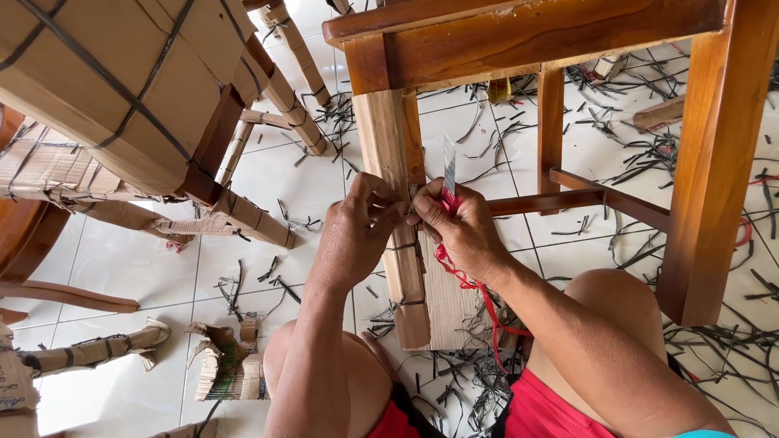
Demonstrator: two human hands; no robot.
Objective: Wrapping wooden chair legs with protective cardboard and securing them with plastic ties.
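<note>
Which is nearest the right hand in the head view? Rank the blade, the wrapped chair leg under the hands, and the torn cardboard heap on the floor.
1. Blade: held in the right hand, pointing up.
2. Wrapped chair leg: just left of it, under the left hand.
3. Cardboard heap: lower left on the floor, farthest.

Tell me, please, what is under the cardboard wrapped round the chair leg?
Bare wood shows at the top of the chair leg; lower down, the cardboard and black straps cover it, so its surface there cannot be seen.
</note>
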